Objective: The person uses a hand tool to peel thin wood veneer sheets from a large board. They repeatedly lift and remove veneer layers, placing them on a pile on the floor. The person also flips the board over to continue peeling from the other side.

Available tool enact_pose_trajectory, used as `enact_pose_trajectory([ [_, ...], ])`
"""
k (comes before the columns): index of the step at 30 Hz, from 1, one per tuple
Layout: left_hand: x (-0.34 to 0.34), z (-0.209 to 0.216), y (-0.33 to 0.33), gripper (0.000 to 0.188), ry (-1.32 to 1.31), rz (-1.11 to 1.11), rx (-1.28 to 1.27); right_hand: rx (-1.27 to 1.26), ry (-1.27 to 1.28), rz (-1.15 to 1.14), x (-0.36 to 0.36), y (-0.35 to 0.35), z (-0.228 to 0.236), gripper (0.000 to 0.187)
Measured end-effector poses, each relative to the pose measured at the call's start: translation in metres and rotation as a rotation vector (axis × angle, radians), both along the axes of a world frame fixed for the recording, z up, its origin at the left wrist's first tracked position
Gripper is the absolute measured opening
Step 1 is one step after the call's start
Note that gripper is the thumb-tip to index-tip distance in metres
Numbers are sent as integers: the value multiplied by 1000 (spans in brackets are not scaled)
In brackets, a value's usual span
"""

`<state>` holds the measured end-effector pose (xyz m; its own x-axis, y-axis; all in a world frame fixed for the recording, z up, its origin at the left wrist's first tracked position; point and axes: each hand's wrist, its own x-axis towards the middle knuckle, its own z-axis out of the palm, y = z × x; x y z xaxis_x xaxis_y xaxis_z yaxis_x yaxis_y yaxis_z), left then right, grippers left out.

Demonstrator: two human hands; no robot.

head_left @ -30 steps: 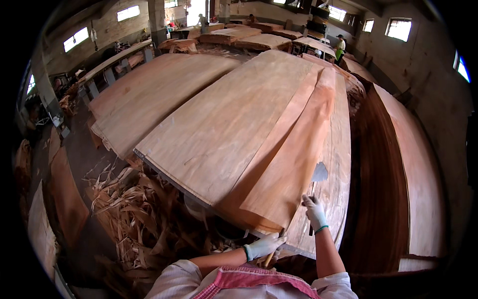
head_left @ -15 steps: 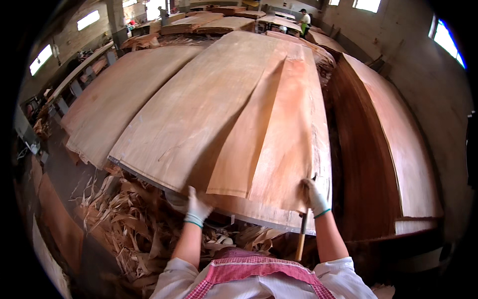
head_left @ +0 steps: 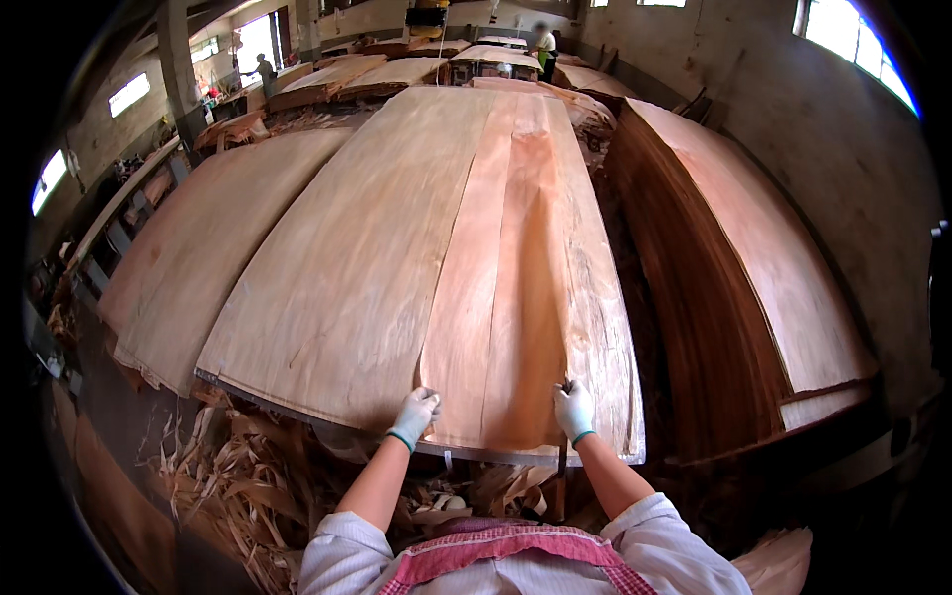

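A long pinkish-tan strip of wood veneer [head_left: 459,327] lies lengthwise on a wide, paler veneer sheet [head_left: 347,258], which tops a stack in front of me. My left hand [head_left: 415,415], in a white glove with a teal cuff, is closed on the strip's left edge near the front end. My right hand [head_left: 574,410], gloved alike, is closed around a slim tool with a long handle [head_left: 561,486], at the strip's right edge. The tool's working end is mostly hidden. Between my hands the strip bulges up in a lengthwise fold.
Another veneer stack [head_left: 218,238] stands at the left, and a tall, dark-sided stack [head_left: 694,288] at the right. Torn veneer scraps [head_left: 248,486] are heaped below the front edge. Farther back are more stacks and a person [head_left: 546,50] standing among them.
My left hand has moved from the stack's front edge onto the strip and closed. My right hand has shifted left with the tool. The strip's left flap now lies flatter, and the view has shifted.
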<state>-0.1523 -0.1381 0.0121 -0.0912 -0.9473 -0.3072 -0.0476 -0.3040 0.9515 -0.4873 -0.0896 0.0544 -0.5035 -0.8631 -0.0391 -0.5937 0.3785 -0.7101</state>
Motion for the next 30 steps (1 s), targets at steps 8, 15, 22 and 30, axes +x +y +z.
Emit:
enact_pose_trajectory([
  [8,-2,9,10,40,-870,166,-43,32,44,-18,-3,2,4,32],
  [15,0,1,2,31,-956,230,-195,7,83,-16,10,-2,14,35],
  [22,13,35,9,42,-1041,445,-472,-188,-477,155,25,-34,51,24],
  [30,37,83,-25,90,-264,4,121,-152,-806,-16,-11,-19,116,22],
])
